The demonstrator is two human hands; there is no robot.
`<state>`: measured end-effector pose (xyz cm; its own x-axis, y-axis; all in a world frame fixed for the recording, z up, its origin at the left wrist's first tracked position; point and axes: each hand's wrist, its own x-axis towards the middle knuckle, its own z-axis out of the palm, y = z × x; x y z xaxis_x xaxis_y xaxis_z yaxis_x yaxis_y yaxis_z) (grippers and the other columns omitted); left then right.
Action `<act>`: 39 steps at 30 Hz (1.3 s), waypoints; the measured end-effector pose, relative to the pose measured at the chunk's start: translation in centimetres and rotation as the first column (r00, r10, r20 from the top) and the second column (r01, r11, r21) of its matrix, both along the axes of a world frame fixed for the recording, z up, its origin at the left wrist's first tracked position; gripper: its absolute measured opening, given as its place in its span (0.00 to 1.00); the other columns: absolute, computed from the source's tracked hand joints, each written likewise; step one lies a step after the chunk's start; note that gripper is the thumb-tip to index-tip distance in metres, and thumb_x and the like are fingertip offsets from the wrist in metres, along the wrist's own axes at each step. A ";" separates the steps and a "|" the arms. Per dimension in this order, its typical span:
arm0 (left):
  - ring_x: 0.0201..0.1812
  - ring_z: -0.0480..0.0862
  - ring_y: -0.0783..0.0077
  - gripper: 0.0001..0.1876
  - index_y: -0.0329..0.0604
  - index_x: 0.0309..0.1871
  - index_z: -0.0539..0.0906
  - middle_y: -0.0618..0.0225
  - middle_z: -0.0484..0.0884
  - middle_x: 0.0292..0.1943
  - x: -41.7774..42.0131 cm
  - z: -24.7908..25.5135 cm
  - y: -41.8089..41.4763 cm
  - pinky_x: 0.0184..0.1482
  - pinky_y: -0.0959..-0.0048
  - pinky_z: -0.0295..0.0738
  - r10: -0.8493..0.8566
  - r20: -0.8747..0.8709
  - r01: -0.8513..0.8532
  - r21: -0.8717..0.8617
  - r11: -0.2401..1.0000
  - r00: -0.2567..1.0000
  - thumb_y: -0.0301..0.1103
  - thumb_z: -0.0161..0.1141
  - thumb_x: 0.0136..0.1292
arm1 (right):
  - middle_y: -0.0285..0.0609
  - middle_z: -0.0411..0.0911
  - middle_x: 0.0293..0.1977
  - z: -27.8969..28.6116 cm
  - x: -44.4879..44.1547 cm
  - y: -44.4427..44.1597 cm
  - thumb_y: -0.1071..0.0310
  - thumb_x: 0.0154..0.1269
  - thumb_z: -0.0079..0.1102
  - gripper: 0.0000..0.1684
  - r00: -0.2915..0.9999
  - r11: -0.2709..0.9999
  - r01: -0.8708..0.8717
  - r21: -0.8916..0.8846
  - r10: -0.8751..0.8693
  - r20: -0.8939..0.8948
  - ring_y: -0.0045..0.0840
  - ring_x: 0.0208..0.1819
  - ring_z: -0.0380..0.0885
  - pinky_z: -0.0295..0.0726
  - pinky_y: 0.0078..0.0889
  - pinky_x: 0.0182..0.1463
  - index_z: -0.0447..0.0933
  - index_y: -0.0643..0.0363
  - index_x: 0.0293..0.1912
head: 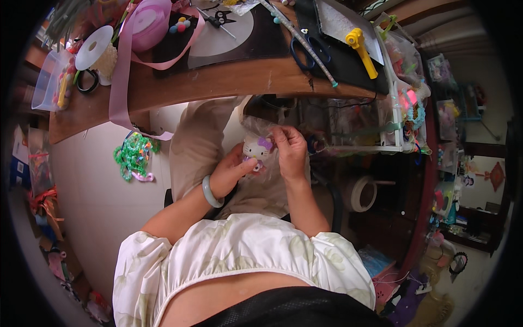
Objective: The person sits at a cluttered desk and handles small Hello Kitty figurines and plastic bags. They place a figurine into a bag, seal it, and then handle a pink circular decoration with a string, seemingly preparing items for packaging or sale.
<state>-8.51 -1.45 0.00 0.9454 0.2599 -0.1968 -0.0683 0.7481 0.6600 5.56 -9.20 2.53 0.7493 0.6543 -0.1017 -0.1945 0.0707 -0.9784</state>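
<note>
A small white cat figurine with a purple bow (255,150) is held over my lap, with a clear plastic bag (259,124) around or against it. My left hand (233,167) grips the figurine from the left, thumb across its lower front. Beside the bow, my right hand (289,149) pinches the clear plastic between thumb and fingers. A pale bangle (210,192) circles my left wrist. How far the bag covers the figurine I cannot tell.
On the wooden table (229,79) lie a pink ribbon roll (149,24), dark-handled scissors (306,55), a yellow-handled tool (361,53) and a spool of beads (102,61). A green tinsel bundle (137,155) lies on the floor. A white rack (396,118) stands at the right.
</note>
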 end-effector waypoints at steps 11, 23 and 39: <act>0.47 0.76 0.76 0.29 0.37 0.60 0.66 0.66 0.75 0.51 -0.5 0.3 0.4 0.49 0.73 0.72 0.042 0.023 -0.042 0.004 0.999 0.999 0.37 0.62 0.58 | 0.33 0.77 0.24 0.2 -0.4 0.6 0.66 0.66 0.55 0.09 0.996 0.996 0.054 0.068 -0.049 -0.069 0.11 0.21 0.70 0.68 0.16 0.24 0.77 0.62 0.36; 0.51 0.75 0.72 0.32 0.36 0.61 0.65 0.64 0.73 0.53 -0.2 0.9 0.6 0.51 0.68 0.74 0.050 0.022 -0.051 0.035 0.998 0.999 0.38 0.65 0.56 | 0.34 0.78 0.27 -0.1 -0.2 0.7 0.63 0.67 0.53 0.13 0.987 0.995 0.049 0.084 -0.035 -0.156 0.13 0.27 0.72 0.70 0.15 0.32 0.79 0.63 0.34; 0.43 0.79 0.74 0.20 0.35 0.55 0.69 0.65 0.77 0.46 -0.2 0.5 0.5 0.46 0.74 0.75 0.068 0.030 -0.070 0.055 0.996 0.997 0.38 0.55 0.65 | 0.33 0.79 0.29 0.0 -0.8 0.2 0.66 0.67 0.54 0.10 0.999 0.998 0.041 0.051 -0.040 -0.021 0.11 0.31 0.72 0.71 0.13 0.38 0.79 0.62 0.34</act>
